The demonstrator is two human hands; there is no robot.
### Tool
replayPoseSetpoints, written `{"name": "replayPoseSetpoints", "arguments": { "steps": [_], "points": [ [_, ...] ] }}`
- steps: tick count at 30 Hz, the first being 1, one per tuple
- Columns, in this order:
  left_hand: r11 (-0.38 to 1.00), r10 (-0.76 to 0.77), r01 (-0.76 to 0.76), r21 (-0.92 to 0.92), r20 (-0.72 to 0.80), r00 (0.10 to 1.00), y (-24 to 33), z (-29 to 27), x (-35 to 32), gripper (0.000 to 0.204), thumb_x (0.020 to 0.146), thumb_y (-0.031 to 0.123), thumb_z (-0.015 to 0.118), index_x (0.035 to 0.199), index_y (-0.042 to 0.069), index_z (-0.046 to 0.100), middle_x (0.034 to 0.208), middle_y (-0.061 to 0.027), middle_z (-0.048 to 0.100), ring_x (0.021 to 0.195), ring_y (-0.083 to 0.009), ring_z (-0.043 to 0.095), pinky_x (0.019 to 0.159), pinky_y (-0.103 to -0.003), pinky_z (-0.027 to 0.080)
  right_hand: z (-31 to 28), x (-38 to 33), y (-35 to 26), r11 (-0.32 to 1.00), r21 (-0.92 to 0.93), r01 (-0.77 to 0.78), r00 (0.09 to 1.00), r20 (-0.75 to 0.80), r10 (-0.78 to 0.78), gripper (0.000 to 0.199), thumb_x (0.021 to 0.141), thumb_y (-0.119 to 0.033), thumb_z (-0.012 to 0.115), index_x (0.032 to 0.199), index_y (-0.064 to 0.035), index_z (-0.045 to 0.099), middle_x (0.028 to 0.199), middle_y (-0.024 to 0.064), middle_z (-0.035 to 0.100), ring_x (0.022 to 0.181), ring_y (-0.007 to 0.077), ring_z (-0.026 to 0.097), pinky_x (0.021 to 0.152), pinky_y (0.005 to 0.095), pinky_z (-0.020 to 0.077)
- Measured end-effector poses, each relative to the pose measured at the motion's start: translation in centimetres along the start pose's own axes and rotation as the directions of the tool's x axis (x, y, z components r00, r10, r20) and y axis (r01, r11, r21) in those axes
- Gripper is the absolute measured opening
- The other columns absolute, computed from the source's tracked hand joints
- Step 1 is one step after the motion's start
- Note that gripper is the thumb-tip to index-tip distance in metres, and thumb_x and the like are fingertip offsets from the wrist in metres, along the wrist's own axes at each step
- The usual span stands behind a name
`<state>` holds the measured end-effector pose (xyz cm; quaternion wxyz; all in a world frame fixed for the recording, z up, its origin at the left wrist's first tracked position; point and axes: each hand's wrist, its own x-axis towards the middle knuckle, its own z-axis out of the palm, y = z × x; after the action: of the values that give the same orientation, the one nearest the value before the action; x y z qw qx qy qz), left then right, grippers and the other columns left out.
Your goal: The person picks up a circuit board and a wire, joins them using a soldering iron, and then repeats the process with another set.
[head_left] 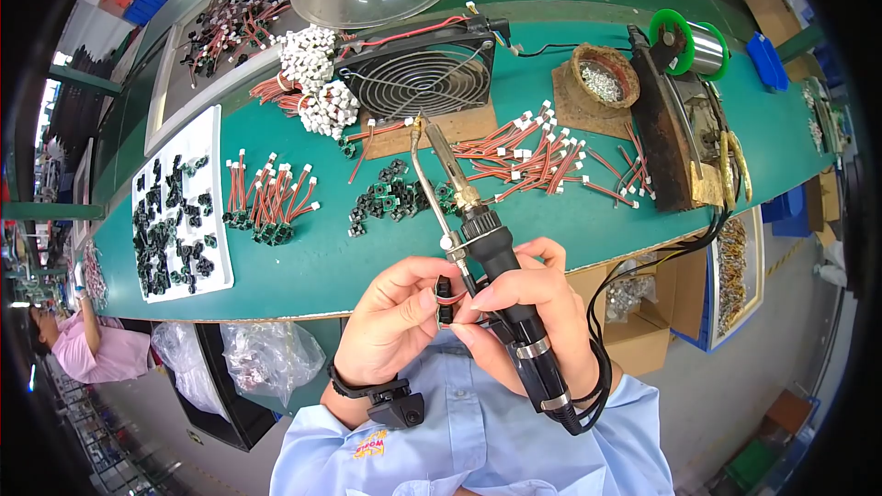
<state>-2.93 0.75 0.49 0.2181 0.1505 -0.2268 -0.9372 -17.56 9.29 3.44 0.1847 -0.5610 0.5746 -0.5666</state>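
My left hand (390,317) pinches a small black component (445,289) between thumb and fingers, in front of my shirt at the bench's near edge. Red and white wires (457,298) run from that component toward my right fingertips. My right hand (551,312) is wrapped round a black soldering iron (490,243), whose metal solder feed tube (426,179) runs beside the barrel. The iron's tip points away from me over the green bench, apart from the component. Whether my right fingertips also grip the wires, I cannot tell.
On the green bench (331,266) lie black components (390,202), wired pieces (271,193) and loose wires (524,156). A white tray (220,220) stands left. Behind are a fan (418,83), a round bowl (625,96) and a solder spool (707,50). Cables (602,349) trail right.
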Motion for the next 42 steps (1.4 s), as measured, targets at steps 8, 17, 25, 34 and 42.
{"name": "replayPoseSetpoints", "arguments": {
  "steps": [8,17,25,34,42],
  "points": [
    [0.998,0.025,-0.025,0.06,0.008,1.0,0.2,0.2,0.1,0.029,0.089,0.013,0.055,0.114,-0.001,0.052,0.108,-0.0093,0.057,0.099,-0.0174,0.054,0.085,-0.03,0.043,-0.1,-0.1,-0.1,1.0,-0.004,-0.023,1.0,0.01,0.023,0.039,0.07,-0.003,0.073,0.097,-0.0132,0.046,0.078,-0.0034,0.064,0.07,0.0147,0.062,0.087,0.0392,0.0313],
    [0.974,0.072,-0.061,0.216,-0.046,0.996,0.4,1.0,-0.2,0.031,0.09,0.014,0.054,0.116,-0.002,0.05,0.104,-0.0092,0.057,0.095,-0.0164,0.055,0.083,-0.03,0.044,-0.1,-0.1,0.3,1.0,-0.007,-0.007,1.0,0.016,0.007,0.041,0.069,-0.005,0.076,0.097,-0.0136,0.046,0.075,-0.0044,0.064,0.067,0.0131,0.062,0.089,0.0391,0.0304],
    [0.864,0.179,-0.104,0.493,-0.108,0.978,0.6,1.6,-0.6,0.03,0.09,0.014,0.054,0.114,-0.005,0.048,0.098,-0.0101,0.059,0.09,-0.0148,0.055,0.083,-0.029,0.043,-0.1,0.0,0.4,0.999,0.033,-0.032,0.999,-0.022,0.033,0.037,0.066,0.0,0.073,0.096,-0.0101,0.055,0.08,-0.0023,0.062,0.07,0.0155,0.059,0.081,0.0366,0.0368],
    [0.867,0.177,-0.155,0.474,-0.003,0.984,0.9,1.4,-0.6,0.019,0.092,0.013,0.05,0.103,-0.003,0.047,0.097,-0.0115,0.058,0.09,-0.0169,0.055,0.083,-0.031,0.042,-0.1,-0.5,0.6,0.981,0.175,-0.087,0.995,-0.031,0.094,0.04,0.066,0.003,0.074,0.098,-0.0092,0.054,0.082,-0.0007,0.063,0.07,0.0154,0.061,0.077,0.0333,0.0393],
    [0.912,0.106,-0.092,0.4,-0.012,0.994,0.9,1.2,-0.4,0.023,0.092,0.017,0.051,0.103,-0.003,0.047,0.095,-0.0127,0.058,0.087,-0.0179,0.056,0.08,-0.032,0.043,-0.3,-0.8,0.6,0.988,0.147,-0.053,0.998,-0.018,0.056,0.04,0.067,0.003,0.074,0.1,-0.0087,0.053,0.087,0.0005,0.064,0.072,0.0157,0.062,0.076,0.0329,0.0392]
  ]
}}
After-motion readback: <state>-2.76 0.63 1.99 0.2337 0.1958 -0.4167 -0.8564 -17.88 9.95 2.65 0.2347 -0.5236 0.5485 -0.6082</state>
